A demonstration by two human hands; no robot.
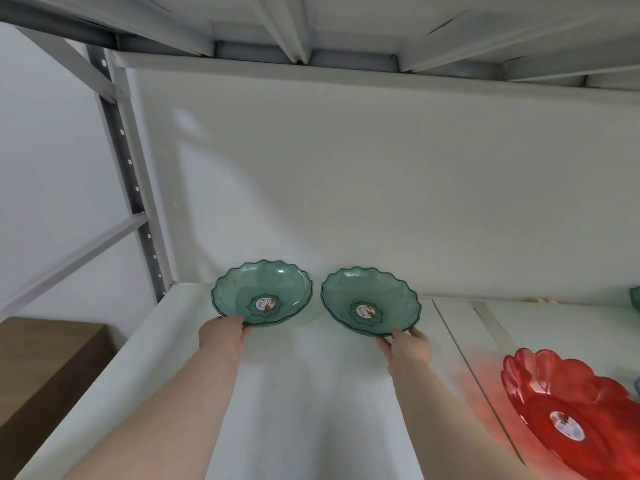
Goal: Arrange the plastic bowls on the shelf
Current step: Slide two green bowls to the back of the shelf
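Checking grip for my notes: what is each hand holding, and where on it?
The left hand holds the left green bowl by its near rim; the right hand holds the right green bowl by its near rim.

White shelf (311,393) carries two green bowls (262,293) (370,302) side by side at the back, red bowl (571,414) front right.

Two bowls side by side on shelf (311,393), left bowl (262,294), right bowl (370,303), third bowl (575,417) nearer, far right
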